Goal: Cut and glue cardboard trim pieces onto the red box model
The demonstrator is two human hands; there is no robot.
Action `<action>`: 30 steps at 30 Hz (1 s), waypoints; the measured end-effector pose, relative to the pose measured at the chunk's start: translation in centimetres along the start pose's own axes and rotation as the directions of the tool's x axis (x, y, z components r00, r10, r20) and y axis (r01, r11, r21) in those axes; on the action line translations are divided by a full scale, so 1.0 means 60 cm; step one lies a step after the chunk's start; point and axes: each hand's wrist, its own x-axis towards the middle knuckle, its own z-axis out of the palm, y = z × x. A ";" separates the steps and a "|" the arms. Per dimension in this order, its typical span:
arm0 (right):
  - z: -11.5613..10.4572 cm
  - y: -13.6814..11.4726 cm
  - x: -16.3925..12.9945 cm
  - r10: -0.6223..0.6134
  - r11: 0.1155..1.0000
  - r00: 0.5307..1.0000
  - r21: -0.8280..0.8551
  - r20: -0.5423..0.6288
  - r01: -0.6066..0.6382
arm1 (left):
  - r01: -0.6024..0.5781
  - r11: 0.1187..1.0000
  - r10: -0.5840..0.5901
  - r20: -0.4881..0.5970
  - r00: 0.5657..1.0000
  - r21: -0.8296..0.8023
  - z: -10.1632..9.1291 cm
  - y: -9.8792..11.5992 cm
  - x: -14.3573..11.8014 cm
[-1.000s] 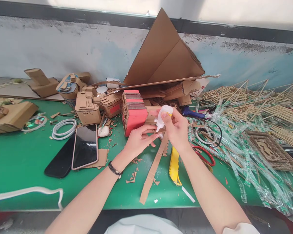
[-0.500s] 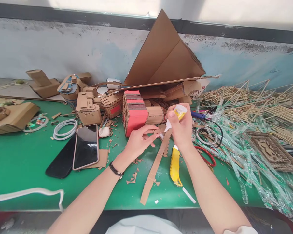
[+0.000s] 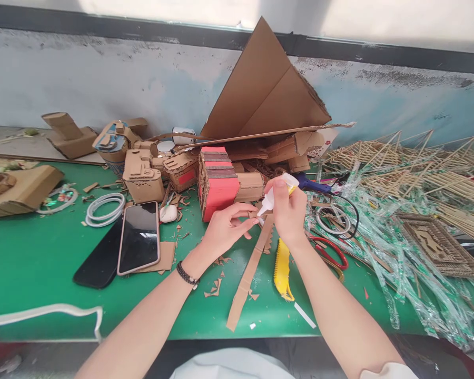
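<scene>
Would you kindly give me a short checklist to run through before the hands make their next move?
1. White squeeze bottle gripped by the right hand: ok.
2. Nozzle angled downward: ok, toward the left hand.
3. Small cardboard piece pinched in the left hand: ok.
4. Liquid on that piece: cannot tell, too small.
5. Yellow-handled tool safe: cannot tell, upper end hidden behind the right hand.
6. Green table free of scraps: not ok, cardboard scraps lie there.

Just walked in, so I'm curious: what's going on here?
A person's right hand holds a white bottle, its tip angled down toward the left hand, which seems to pinch a small cardboard piece. A long cardboard strip lies on the green table, with a yellow tool to its right. A red box stands behind the left hand.
</scene>
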 end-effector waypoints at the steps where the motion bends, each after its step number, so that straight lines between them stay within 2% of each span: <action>1: 0.000 0.003 -0.002 -0.016 1.000 1.000 -0.006 0.008 0.016 | 0.000 1.000 0.000 0.003 1.000 -0.007 0.000 -0.001 0.000; 6: 0.004 0.018 -0.012 -0.066 0.997 0.997 -0.025 0.039 0.067 | -0.006 0.999 0.006 0.018 1.000 -0.036 0.001 -0.003 0.001; 14: 0.007 0.015 -0.015 -0.096 0.994 0.994 -0.053 0.060 0.100 | -0.001 0.999 0.002 0.026 1.000 -0.051 0.001 -0.003 0.002; 30: 0.008 0.010 -0.018 -0.106 0.992 0.994 -0.068 0.020 0.107 | 0.031 0.997 -0.029 0.032 0.999 -0.071 0.001 0.005 0.000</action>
